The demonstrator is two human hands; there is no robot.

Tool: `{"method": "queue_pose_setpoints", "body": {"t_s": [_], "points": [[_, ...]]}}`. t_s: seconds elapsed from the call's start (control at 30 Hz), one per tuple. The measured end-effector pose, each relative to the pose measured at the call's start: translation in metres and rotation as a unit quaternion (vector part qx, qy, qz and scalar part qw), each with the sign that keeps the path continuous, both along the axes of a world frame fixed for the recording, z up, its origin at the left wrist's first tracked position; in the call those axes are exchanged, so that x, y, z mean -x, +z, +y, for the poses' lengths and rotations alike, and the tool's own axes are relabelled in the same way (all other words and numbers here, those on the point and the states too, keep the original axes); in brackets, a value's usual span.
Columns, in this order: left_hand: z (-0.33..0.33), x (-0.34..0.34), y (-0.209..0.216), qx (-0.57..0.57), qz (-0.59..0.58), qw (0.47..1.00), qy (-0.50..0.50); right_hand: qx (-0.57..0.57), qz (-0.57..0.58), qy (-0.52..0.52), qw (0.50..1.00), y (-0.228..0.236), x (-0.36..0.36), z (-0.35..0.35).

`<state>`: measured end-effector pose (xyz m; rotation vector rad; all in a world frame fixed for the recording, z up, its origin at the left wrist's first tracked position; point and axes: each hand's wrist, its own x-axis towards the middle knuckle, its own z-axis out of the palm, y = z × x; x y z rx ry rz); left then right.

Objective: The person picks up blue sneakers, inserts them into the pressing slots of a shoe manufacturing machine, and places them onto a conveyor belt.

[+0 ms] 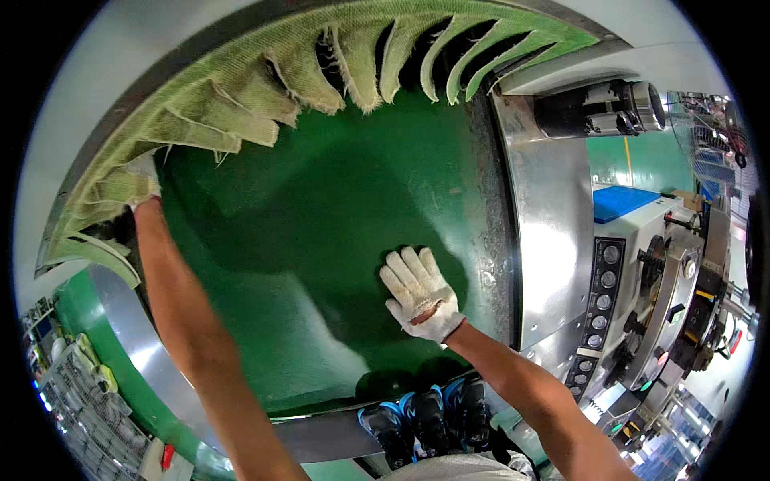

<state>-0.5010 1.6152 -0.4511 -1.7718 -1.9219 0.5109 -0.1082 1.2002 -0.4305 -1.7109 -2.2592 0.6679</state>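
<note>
My left hand [145, 178], in a light glove, reaches in among the frayed green fabric strips [309, 76] at the left. The strips cover its fingers, so whether it holds anything is hidden. The strips hang in a curved row from a metal edge. My right hand [423, 295] wears a whitish knit glove with a torn hole near the wrist. Its fingers are stretched out, with nothing in them, over a smooth green surface [313, 232]. I cannot tell whether it touches that surface.
A shiny metal side panel [553, 248] borders the green surface on the right. Beyond it stands a machine with a column of round gauges [603, 301] and a blue sheet [622, 203]. Black and blue objects [429, 421] sit close to my body. Wire racks [88, 417] are at lower left.
</note>
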Motion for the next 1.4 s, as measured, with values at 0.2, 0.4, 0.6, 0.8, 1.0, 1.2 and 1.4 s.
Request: {"method": "queue_pose_setpoints", "body": {"t_s": [0.2, 0.4, 0.6, 0.8, 1.0, 1.2, 1.4], "points": [[-0.154, -0.039, 0.001, 0.014, -0.118, 0.993, -0.002, -0.026, -0.023, 0.008, 0.999, 0.023, 0.011, -0.010], [-0.341, -0.179, 0.098, -0.064, -0.650, 0.741, -0.154, 0.173, 0.151, -0.234, 0.945, 0.069, -0.001, -0.072], [-0.490, -0.281, 0.208, 0.106, -0.649, 0.690, -0.302, 0.236, 0.141, -0.236, 0.932, 0.229, -0.047, -0.184], [-0.640, -0.432, 0.286, 0.273, -0.607, 0.487, -0.565, -0.188, 0.271, -0.444, 0.833, 0.215, -0.119, -0.367], [-0.729, -0.541, 0.400, 0.388, -0.585, 0.295, -0.648, -0.035, 0.497, -0.690, 0.525, 0.301, -0.154, -0.538], [-0.861, -0.657, 0.414, 0.472, -0.574, 0.254, -0.619, -0.380, 0.644, -0.630, 0.211, 0.374, -0.147, -0.676], [-1.027, -0.802, 0.364, 0.597, -0.529, 0.272, -0.538, -0.415, 0.502, -0.753, 0.098, 0.348, -0.145, -0.768]]}}
